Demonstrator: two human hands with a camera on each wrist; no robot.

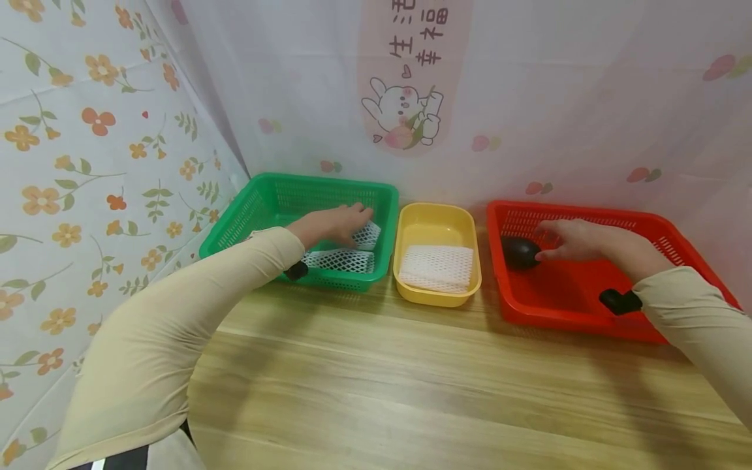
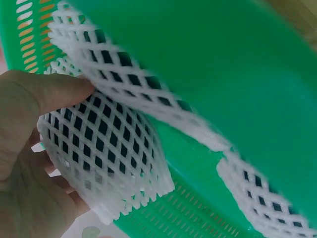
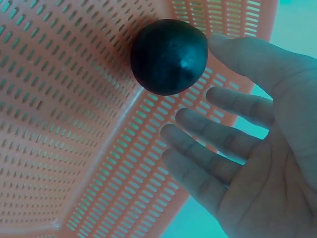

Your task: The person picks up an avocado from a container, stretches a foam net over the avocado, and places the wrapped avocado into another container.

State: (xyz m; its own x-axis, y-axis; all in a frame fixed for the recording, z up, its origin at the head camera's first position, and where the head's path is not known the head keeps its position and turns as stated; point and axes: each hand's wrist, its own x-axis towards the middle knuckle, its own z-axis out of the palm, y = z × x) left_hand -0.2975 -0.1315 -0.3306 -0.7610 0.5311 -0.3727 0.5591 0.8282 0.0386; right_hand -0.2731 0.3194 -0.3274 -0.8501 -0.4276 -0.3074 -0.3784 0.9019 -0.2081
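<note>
Beige sleeve (image 1: 176, 326) leads to left hand (image 1: 333, 224), gripping foam net (image 2: 101, 144); right hand (image 1: 572, 239), fingers extended, lies beside black oval object (image 1: 519, 253) in red basket (image 1: 558, 287).

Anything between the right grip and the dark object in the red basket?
Nothing visible. Right grip is over the red basket, thumb tip right by the dark object; can't tell if they touch.

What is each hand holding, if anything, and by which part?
The left hand grips a white foam net with something dark inside, near one end. The right hand holds nothing.
</note>
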